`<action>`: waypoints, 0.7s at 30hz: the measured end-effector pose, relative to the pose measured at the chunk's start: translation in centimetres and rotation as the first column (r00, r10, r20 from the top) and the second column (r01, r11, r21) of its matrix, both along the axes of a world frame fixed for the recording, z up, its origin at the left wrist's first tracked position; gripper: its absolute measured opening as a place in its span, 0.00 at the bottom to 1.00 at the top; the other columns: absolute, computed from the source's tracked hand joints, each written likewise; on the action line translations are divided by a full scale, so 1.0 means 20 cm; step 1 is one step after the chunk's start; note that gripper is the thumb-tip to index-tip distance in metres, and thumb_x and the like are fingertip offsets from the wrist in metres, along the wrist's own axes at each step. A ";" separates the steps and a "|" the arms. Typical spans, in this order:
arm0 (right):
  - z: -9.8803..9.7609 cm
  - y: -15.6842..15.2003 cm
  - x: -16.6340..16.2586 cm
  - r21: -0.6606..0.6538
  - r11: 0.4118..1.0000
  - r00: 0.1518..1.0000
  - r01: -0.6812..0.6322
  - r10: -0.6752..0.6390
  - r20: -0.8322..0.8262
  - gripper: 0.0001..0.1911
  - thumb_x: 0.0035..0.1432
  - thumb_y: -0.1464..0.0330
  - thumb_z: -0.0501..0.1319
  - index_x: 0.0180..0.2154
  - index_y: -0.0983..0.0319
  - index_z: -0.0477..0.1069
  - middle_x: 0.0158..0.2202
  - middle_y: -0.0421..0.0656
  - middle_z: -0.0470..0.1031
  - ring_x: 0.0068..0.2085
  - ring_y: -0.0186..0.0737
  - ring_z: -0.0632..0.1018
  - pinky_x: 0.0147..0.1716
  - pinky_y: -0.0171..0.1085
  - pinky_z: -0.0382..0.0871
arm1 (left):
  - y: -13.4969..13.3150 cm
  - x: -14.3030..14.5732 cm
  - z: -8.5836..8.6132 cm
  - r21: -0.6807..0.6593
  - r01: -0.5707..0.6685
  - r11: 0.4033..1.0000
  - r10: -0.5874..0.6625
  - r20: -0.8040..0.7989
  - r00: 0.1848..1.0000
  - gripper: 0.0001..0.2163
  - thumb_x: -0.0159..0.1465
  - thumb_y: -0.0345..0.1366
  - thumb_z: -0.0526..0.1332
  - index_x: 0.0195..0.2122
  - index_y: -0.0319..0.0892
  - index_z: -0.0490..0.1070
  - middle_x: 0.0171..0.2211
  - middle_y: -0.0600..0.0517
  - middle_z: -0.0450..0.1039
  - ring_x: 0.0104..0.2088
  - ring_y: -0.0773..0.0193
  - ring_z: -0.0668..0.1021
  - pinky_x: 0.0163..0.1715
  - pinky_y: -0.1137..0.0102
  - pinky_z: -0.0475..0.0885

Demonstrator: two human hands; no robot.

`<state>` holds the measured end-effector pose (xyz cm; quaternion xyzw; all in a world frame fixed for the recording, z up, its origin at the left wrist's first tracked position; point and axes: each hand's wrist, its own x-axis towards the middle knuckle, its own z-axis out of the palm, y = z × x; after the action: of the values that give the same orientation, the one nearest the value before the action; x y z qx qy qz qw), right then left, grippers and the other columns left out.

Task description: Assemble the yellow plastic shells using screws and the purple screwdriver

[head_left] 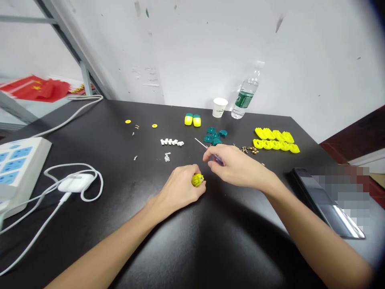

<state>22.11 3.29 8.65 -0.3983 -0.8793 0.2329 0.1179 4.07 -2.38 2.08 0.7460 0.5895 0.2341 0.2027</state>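
Observation:
My left hand [183,184] is closed round a small yellow plastic part [197,180], resting low over the dark table. Part of that piece is hidden by my fingers. To its right, my right hand [230,163] grips a screwdriver [217,159] by its purplish handle, and the thin metal shaft points up and to the left. Just beyond the right hand lie dark green plastic shells [213,138] and a scatter of small brass-coloured pieces [249,150]. White plastic parts [172,142] form a row farther left, with small clear pieces [167,157] nearer me.
Two yellow-and-green capsule-shaped pieces [192,120] stand at the back beside a paper cup [219,107] and a water bottle [246,96]. Yellow shells [276,145] line the right. A phone [327,202] lies at the right edge; a power strip [24,172] and cables occupy the left.

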 end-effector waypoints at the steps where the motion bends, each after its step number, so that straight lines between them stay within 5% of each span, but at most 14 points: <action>1: 0.00 0.00 0.00 0.000 1.000 1.000 0.002 -0.002 -0.003 0.10 0.60 0.72 0.55 0.41 0.59 0.73 0.34 0.40 0.74 0.35 0.36 0.72 0.34 0.35 0.62 | 0.00 0.00 0.00 -0.002 0.004 1.000 -0.004 -0.031 1.000 0.07 0.60 0.38 0.61 0.28 0.42 0.69 0.27 0.52 0.73 0.28 0.63 0.73 0.29 0.68 0.64; 7: 0.01 0.00 0.00 0.001 1.000 1.000 0.007 -0.007 -0.008 0.11 0.60 0.71 0.54 0.42 0.59 0.73 0.35 0.41 0.74 0.36 0.38 0.72 0.35 0.36 0.62 | 0.01 0.00 -0.03 0.045 0.083 0.996 -0.072 -0.214 0.974 0.15 0.63 0.44 0.59 0.47 0.45 0.77 0.36 0.49 0.71 0.33 0.58 0.75 0.33 0.65 0.67; 11: 0.01 0.00 0.01 0.025 1.000 1.000 0.010 -0.009 -0.027 0.12 0.61 0.73 0.52 0.41 0.60 0.73 0.38 0.42 0.75 0.35 0.37 0.72 0.36 0.36 0.62 | 0.02 0.02 -0.05 0.084 0.143 0.986 -0.111 -0.304 0.946 0.18 0.64 0.45 0.57 0.48 0.41 0.75 0.36 0.47 0.68 0.35 0.54 0.74 0.38 0.60 0.69; 16: 0.01 0.01 0.02 0.043 0.999 0.999 0.018 -0.017 -0.030 0.15 0.62 0.73 0.51 0.46 0.57 0.72 0.35 0.40 0.77 0.31 0.36 0.71 0.34 0.36 0.62 | 0.02 0.01 -0.06 0.110 0.155 0.982 -0.122 -0.260 0.958 0.25 0.63 0.48 0.58 0.57 0.37 0.69 0.41 0.44 0.69 0.40 0.50 0.74 0.43 0.56 0.70; 21: 0.05 0.04 0.05 0.082 0.976 0.976 0.204 -0.197 -0.089 0.11 0.58 0.68 0.59 0.44 0.58 0.69 0.32 0.41 0.78 0.30 0.38 0.74 0.30 0.36 0.64 | 0.01 -0.01 -0.05 0.100 0.176 0.979 -0.153 -0.206 0.967 0.24 0.61 0.43 0.60 0.57 0.38 0.69 0.42 0.44 0.70 0.41 0.50 0.74 0.45 0.56 0.70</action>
<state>23.20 4.03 9.59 -0.4694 -0.8389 0.1954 0.1941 3.92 -2.22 0.99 0.8226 0.5279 0.1758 0.1176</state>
